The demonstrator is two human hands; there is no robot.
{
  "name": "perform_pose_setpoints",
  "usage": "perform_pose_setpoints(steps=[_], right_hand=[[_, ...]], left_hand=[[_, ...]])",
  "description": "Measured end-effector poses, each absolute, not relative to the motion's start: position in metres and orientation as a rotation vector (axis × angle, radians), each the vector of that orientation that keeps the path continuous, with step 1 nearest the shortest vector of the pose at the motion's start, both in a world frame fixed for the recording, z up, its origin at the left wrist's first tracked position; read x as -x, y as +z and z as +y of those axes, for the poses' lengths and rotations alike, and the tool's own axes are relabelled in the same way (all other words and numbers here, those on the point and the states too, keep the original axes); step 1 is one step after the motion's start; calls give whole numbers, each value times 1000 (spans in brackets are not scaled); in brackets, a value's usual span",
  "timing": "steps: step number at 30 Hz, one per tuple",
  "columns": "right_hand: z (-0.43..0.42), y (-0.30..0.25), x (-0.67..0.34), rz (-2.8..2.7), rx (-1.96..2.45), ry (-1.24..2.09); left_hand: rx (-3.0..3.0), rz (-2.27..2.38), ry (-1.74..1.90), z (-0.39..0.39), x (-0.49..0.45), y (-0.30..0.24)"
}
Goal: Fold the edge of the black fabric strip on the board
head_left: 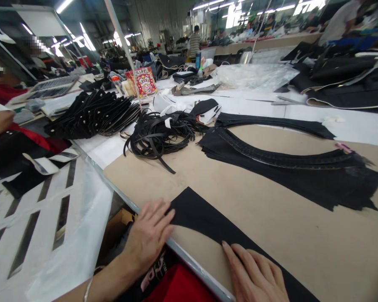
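Black fabric piece (204, 216) is lower centre, lying on the tan board (164, 184) and running down to the right until the bottom edge of the frame cuts it off. Looks flat, broad end near centre, concave edge facing the wearer.

Left hand (153, 230): lower centre-left, fingers extended and close together, tips at the left corner of the piece. Not closed around anything that shows. Right hand (255, 274): bottom, right of centre, fingers laid out long over the curved edge. Also unclenched, resting rather than gripping (can't see under the palm, so a hidden pinch can't be ruled out).

Step in hand reads as positioning/smoothing the piece. To do it well: light, even pressure from flat fingers; left anchors the corner, right smooths along the curve. Don't drag on the curved edge, since cloth like this would probably stretch or skew there. Watch the table edge (201, 270) too: the left corner sits close to it, so a pull toward the wearer could fold it over.

Nearby: stack of black pieces (286, 178) right of centre, slimmer black strips (271, 121) above it, tangle of black straps (154, 134) upper centre. All apart from the piece, so there's room to square it up.
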State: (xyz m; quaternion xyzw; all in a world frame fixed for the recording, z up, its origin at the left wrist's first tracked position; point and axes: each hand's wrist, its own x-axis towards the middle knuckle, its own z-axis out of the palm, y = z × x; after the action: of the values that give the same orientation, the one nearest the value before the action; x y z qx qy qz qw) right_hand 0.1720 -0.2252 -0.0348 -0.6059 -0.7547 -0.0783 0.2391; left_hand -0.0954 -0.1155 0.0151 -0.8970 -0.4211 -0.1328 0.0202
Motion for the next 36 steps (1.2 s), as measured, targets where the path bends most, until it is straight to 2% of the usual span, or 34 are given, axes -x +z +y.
perform_pose_setpoints(steps=[3,9,13,18,24,30,36], right_hand=[[-222,-31,-175,-2192,1543,-336],[-218,-21,-173,-2121,1567,-336],[-221,-22,-173,-2051,1630,-216],[-225,-27,-175,-2037,1672,-50],[-226,-28,-175,-2045,1667,-54],[-227,-27,-173,-2013,1673,-39],[-224,-25,-173,-1976,1683,-49]], left_hand=[[2632,-1535,-719,-111,100,20],[3201,-1640,-1004,-128,26,23],[3244,-1947,-806,-127,-10,21],[3207,-2006,-607,-121,-15,20],[3231,-1984,-679,-123,-14,19],[3201,-1988,-578,-125,-16,19],[3144,-1737,-833,-121,1,19]])
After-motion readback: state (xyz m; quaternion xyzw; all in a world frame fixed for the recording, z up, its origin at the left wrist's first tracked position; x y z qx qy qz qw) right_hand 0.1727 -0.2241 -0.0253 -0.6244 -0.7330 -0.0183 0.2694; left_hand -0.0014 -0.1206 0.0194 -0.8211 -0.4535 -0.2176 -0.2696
